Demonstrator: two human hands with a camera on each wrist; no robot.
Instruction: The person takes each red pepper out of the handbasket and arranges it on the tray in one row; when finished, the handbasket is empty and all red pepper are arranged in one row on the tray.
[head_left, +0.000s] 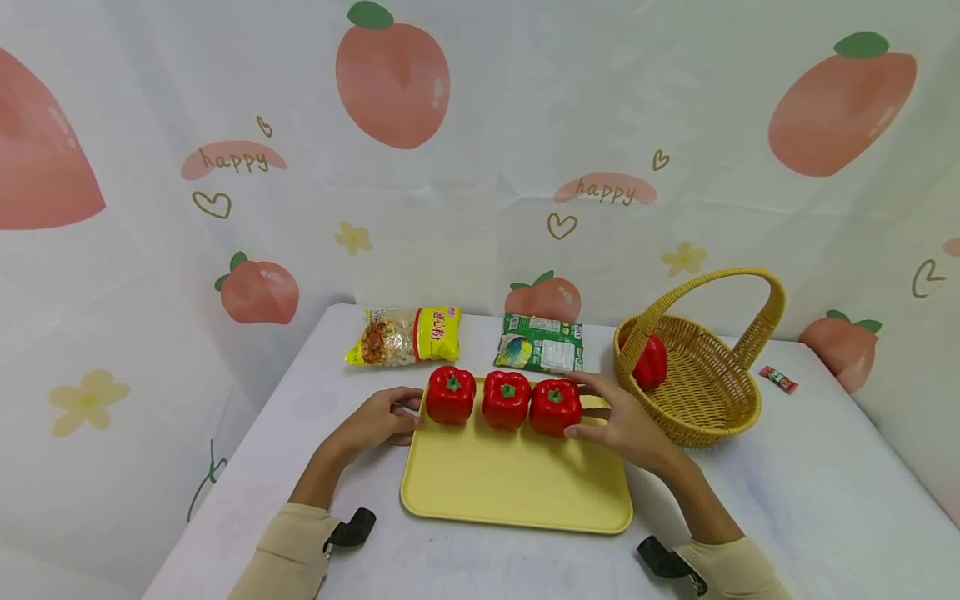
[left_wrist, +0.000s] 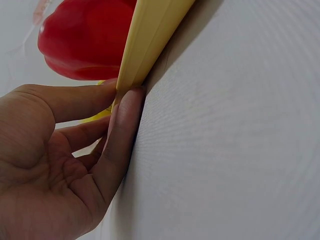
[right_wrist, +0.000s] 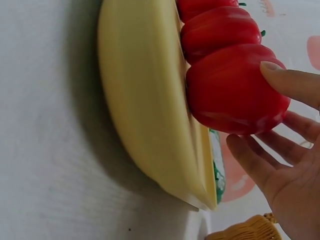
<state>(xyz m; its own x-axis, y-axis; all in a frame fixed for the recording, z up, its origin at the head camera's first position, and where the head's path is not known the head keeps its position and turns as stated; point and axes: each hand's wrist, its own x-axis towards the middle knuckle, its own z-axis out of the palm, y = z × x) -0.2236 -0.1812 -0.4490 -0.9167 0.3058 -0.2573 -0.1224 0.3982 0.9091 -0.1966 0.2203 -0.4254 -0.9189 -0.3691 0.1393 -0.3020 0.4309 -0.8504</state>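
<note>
Three red bell peppers stand in a row along the far side of a yellow tray (head_left: 517, 492): a left pepper (head_left: 450, 398), a middle pepper (head_left: 506, 402) and a right pepper (head_left: 555, 408). At the tray's left edge, my left hand (head_left: 381, 417) pinches the rim between thumb and fingers, close to the left pepper. The left wrist view shows the thumb on top of the rim (left_wrist: 145, 40) and a finger beneath it. My right hand (head_left: 626, 421) holds the right pepper, thumb on its near side and fingertips on its far side; some fingertips are hidden behind it (right_wrist: 235, 90).
Right of the tray stands a wicker basket (head_left: 738, 400) with a tall handle and another red pepper (head_left: 651, 363) inside. Behind the tray lie a yellow food bag (head_left: 408, 336) and a green packet (head_left: 542, 342). A small red wrapper (head_left: 778, 379) lies beyond the basket.
</note>
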